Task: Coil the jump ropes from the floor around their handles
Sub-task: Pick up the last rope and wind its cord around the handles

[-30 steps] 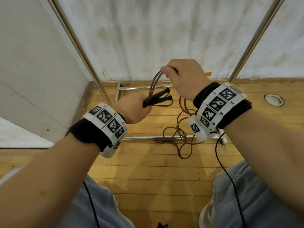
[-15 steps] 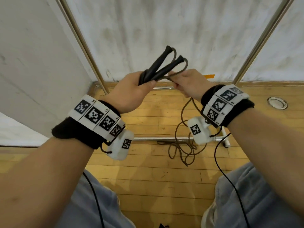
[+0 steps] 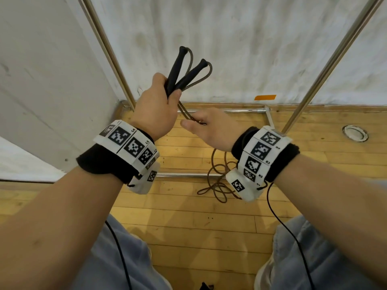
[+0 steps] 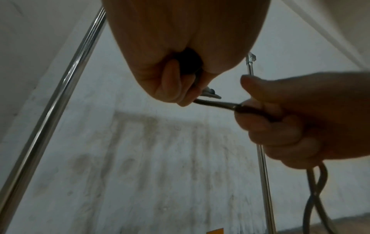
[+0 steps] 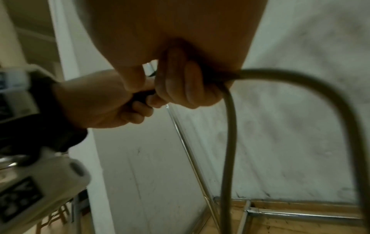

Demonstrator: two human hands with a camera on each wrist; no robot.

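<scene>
The person stands over a wooden floor [image 3: 188,216] and holds one jump rope in front of the white wall [image 3: 240,49]. The left hand [image 3: 155,110] is raised before that wall, and its grip is clenched around the lower ends of the two black handles [image 3: 184,73]. The handles stand up from the fist and spread apart in a V shape, their tips pointing up along the wall. From each tip a short loop of brown rope [image 3: 189,113] bends back down to the fist.

Just below and to the right of the left hand is the right hand [image 3: 211,128], nearer to the floor. Its fingers [image 5: 176,82] are curled around two strands of the rope, so this grip is grasping the rope and not the handles. In the left wrist view a short, straight piece of rope [image 4: 218,103] runs from the left fist [image 4: 180,63] to the right fist [image 4: 304,120]; the two hands are near but do not touch.

Under the right hand the strands hang down, and the remaining rope lies in a loose tangle [image 3: 217,185] on the floor, across a metal bar [image 3: 184,175] of the frame that rests there. A round metal fitting [image 3: 355,133] sits in the floor to the right, near the wall.
</scene>
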